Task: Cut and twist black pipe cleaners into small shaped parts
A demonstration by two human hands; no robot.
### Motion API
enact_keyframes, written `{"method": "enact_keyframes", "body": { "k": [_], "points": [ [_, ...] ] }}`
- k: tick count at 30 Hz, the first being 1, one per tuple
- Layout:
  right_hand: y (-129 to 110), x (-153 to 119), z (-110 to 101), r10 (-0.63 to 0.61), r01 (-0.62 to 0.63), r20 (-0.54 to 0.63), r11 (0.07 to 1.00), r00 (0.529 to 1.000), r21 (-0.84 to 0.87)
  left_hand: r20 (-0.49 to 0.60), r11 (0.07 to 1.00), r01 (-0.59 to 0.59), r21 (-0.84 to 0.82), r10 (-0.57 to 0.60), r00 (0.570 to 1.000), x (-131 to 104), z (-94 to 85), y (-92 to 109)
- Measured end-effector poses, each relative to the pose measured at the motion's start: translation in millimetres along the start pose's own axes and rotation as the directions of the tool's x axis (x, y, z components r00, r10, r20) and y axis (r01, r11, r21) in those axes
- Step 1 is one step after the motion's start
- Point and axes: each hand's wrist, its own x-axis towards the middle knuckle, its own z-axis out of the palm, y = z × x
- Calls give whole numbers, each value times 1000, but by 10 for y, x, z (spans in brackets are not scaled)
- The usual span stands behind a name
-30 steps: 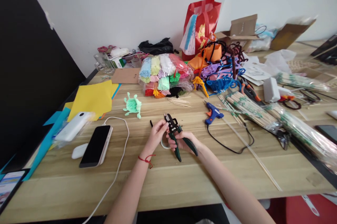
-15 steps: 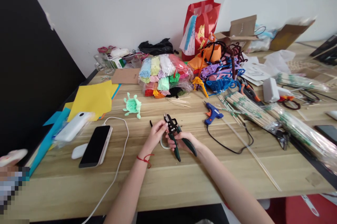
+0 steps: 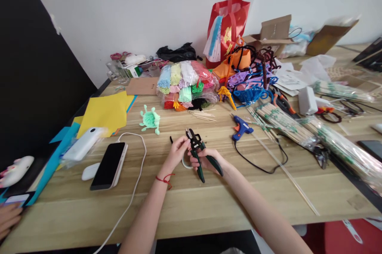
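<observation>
Gripping a pair of shears over the worktop, the right hand is closed around the dark green handles, which are held spread apart. The left hand is brought in beside the blades, its thumb and fingers drawn together; whether anything is pinched between them cannot be told. A red cord is tied around the left wrist. Part of a pale ring is seen below the hands, and a short dark strip is seen just beside the left knuckles.

Beyond the hands, a mint-green fuzzy figure is set down near some loose thin sticks. To the right, a blue glue gun is laid on its side, and to the left a black-screened device is joined to a white cable. Farther back, bundled fuzzy stems are packed in clear plastic, with a red bag stood behind a multicoloured heap. At the far left edge, another person's hand is partly shown.
</observation>
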Motion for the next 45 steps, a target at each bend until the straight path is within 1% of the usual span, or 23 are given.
{"method": "enact_keyframes", "body": {
  "k": [10,19,23,28,33,36,40,43,45],
  "points": [
    [1,1,6,18,-18,3,999,1000,31,-4,1000,4,-5,-4,1000,-16,11,58],
    [27,-1,-24,9,-9,-9,999,1000,35,-9,996,40,-79,-41,999,-15,32,59],
    [26,-5,-51,4,-3,-5,999,1000,37,5,987,62,-145,-62,998,-12,30,27],
    [53,-4,-96,-13,11,-32,999,999,-47,1,947,87,-310,-91,996,-8,8,-54],
    [75,-8,-78,-40,26,-80,985,996,-173,-6,930,119,-348,-129,992,-12,-15,-100],
    [60,-11,-47,-61,50,-46,978,997,-200,24,924,140,-356,-141,990,-17,-20,-94],
    [38,-16,-6,-46,49,26,984,999,-172,57,916,170,-362,-161,985,-32,-21,-72],
    [49,-13,2,-23,29,33,984,999,-176,53,915,198,-352,-191,980,-45,-19,-65],
    [68,-9,-7,-17,25,45,984,999,-177,44,919,191,-345,-188,981,-50,-15,-66]
  ]
}}
